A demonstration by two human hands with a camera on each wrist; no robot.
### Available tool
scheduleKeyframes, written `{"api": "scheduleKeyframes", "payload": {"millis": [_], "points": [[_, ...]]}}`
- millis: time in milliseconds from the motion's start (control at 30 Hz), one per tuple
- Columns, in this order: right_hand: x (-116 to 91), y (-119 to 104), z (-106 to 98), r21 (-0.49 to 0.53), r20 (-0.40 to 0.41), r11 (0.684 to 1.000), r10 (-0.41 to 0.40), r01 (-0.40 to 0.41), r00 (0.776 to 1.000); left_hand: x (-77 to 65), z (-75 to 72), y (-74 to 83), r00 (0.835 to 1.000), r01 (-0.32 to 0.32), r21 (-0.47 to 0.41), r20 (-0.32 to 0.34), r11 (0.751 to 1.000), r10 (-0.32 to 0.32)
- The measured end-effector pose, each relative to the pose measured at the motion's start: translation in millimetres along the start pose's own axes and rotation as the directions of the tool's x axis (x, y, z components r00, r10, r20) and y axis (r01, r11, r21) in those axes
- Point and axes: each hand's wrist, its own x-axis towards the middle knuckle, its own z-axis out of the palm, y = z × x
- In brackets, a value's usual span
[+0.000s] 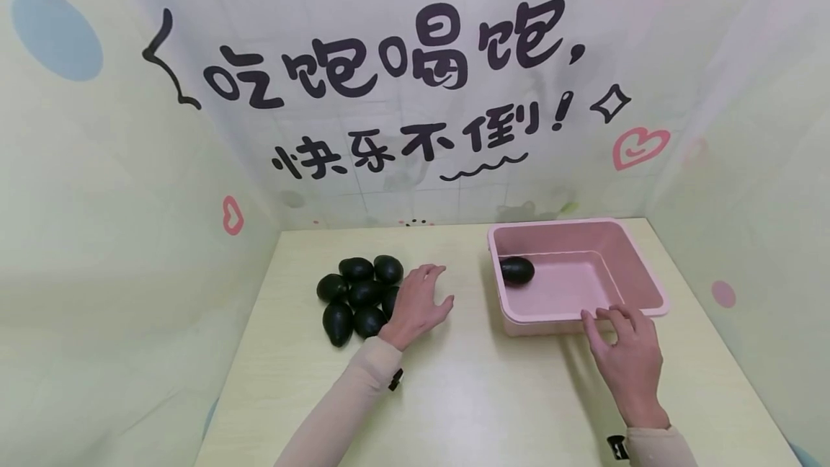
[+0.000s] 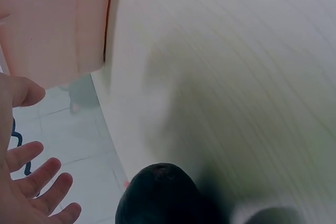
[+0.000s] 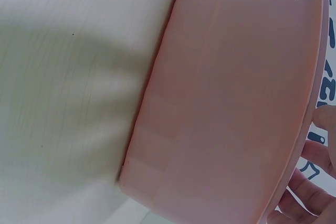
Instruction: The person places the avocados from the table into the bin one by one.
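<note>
My left hand point(image 1: 418, 306) hovers beside a cluster of dark avocados point(image 1: 338, 322) on the left of the table, with nothing in its grasp. In the left wrist view its spread fingers point(image 2: 44, 177) stand apart from one avocado point(image 2: 160, 198) at the bottom edge. The arm and hand partly cover the cluster's right side in the head view. My right hand point(image 1: 627, 359) rests its fingertips on the front rim of a pink plastic bin point(image 1: 583, 316). One avocado point(image 1: 516, 270) lies inside the bin by its left wall. The right wrist view shows fingers point(image 3: 310, 190) at the rim.
The light wooden table point(image 1: 467, 388) carries the bin at its back right. A fabric backdrop point(image 1: 389, 200) with black lettering stands behind, with fabric walls on both sides. In the left wrist view, tiled floor point(image 2: 79, 135) shows past the table edge.
</note>
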Motion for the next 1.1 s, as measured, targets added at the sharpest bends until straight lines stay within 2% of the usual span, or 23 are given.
{"api": "scheduleKeyframes", "payload": {"millis": [300,533,867,1100], "points": [[1,-1,-1,0.002,0.004,1.0,0.007,-0.007,1.0,-0.7,-0.7,-8.4,1.0,0.003,0.02,-0.028,1.0,-0.002],[0,0,1,0.004,0.002,1.0,0.019,-0.019,1.0,-1.4,-5.0,-12.8,0.999,0.025,0.005,-0.022,1.0,-0.024],[0,0,3,0.006,0.002,1.0,0.027,-0.027,1.0,-4.3,-4.2,-20.0,0.999,0.039,0.012,-0.034,0.999,-0.038],[-1,-2,1,0.01,0.003,0.999,0.035,-0.035,0.999,-6.8,-4.5,-21.1,0.998,0.061,-0.015,-0.029,0.998,-0.061]]}}
